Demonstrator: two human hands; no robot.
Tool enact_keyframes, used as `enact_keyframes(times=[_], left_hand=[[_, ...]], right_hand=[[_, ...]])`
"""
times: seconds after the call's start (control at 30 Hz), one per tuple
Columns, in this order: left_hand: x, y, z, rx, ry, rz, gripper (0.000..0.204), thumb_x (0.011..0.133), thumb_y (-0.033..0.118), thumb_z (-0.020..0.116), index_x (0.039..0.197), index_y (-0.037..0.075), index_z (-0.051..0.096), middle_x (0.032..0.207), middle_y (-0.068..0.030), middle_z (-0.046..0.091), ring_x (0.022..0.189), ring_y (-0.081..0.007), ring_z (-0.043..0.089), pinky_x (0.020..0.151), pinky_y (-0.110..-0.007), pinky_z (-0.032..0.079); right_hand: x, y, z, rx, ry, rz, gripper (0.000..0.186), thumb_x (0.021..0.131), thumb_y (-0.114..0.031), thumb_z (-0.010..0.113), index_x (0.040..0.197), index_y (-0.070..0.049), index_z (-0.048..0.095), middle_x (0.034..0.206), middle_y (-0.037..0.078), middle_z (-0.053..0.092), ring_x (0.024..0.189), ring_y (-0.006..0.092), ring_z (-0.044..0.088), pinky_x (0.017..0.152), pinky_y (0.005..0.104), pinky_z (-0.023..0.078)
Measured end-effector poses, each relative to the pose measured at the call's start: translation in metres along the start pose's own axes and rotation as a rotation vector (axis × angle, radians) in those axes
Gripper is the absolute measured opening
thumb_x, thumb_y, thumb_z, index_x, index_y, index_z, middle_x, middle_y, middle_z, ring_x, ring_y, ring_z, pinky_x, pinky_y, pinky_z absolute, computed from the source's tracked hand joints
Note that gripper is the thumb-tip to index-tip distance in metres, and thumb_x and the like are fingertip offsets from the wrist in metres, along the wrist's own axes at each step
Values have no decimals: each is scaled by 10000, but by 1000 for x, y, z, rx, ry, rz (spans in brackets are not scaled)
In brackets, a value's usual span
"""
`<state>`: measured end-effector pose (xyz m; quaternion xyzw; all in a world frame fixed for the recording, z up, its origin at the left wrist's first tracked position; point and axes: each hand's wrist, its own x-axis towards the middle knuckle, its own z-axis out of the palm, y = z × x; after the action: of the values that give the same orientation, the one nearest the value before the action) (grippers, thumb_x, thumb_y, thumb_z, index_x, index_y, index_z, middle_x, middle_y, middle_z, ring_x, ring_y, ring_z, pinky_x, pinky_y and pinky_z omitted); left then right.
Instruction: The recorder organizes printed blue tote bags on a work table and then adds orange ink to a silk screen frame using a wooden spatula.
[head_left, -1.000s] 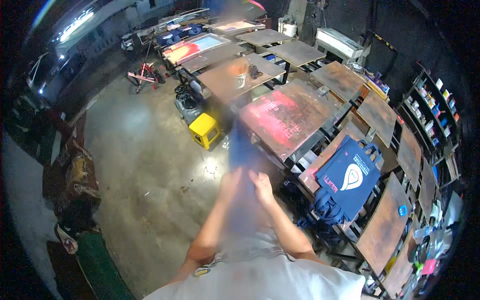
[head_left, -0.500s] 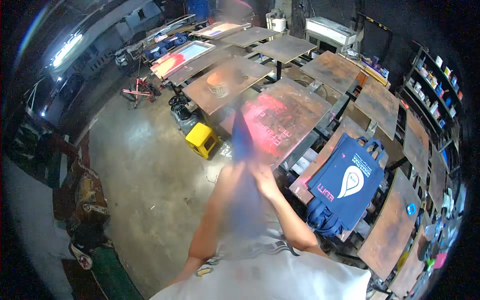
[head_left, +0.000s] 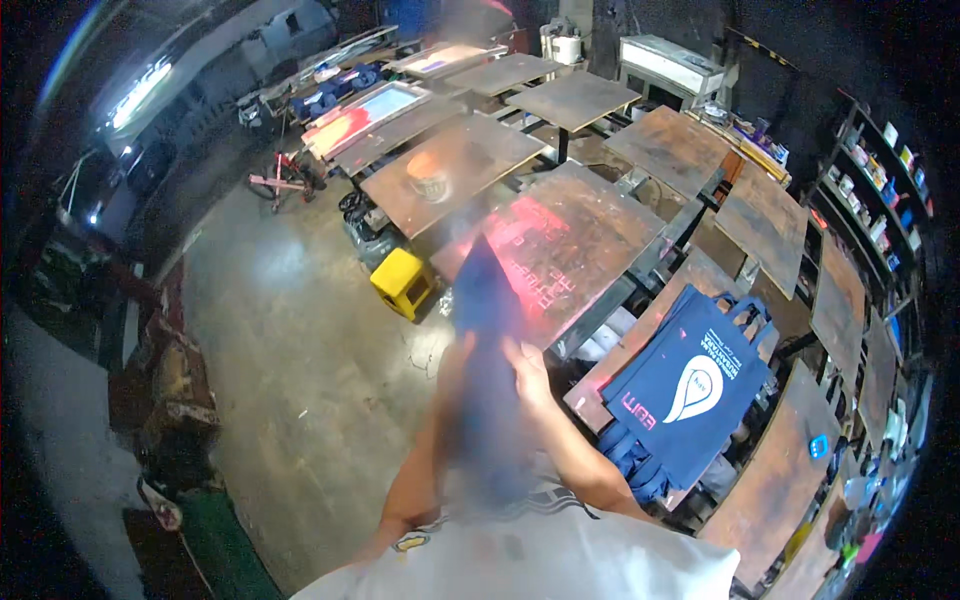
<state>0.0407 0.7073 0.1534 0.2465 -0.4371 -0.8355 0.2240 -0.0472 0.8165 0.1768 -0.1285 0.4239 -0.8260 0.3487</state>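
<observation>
Both left grip (head_left: 456,357) and right grip (head_left: 529,370) hold blue cloth (head_left: 487,310); bag (head_left: 655,372) bears white lettering (head_left: 727,352)

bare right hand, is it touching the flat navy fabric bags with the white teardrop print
Apart: the head view shows a strip of rust-brown board between the right hand and the navy bags.

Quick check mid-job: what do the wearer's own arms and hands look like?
The right hand is ungloved; the left hand looks bare too, though blurred. No sleeves, watch or cables show on the forearms. The shirt is pale, with dark stripes and a small yellow mark.
</observation>
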Motion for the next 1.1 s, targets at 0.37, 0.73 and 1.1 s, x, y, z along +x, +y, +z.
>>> enact_keyframes(times=[0.37, 0.73, 1.1], left_hand=[[41, 57, 20, 872, -226, 166, 331, 1004, 292, 543, 1076, -10, 659, 935, 2, 651, 881, -99, 580, 804, -290, 481], [83, -3, -10, 568, 20, 446, 306, 1023, 291, 512, 1068, 20, 645, 917, 11, 641, 784, -65, 586, 728, -233, 482], [105, -21, -34, 304, 43, 147, 385, 930, 186, 544, 1282, 30, 551, 1139, -204, 617, 1053, -400, 574, 916, -464, 459]], right_hand=[[51, -33, -19, -660, -258, -233, 316, 1012, -274, 549, 920, 6, 665, 738, -43, 615, 684, 52, 533, 610, 258, 448], [77, -27, 2, -194, -223, 63, 276, 1005, -266, 561, 925, -24, 667, 765, -31, 635, 627, 45, 550, 566, 208, 425], [85, 15, 8, 126, 10, 61, 237, 991, -255, 575, 1000, -37, 665, 865, 4, 668, 705, 90, 597, 629, 236, 465]])
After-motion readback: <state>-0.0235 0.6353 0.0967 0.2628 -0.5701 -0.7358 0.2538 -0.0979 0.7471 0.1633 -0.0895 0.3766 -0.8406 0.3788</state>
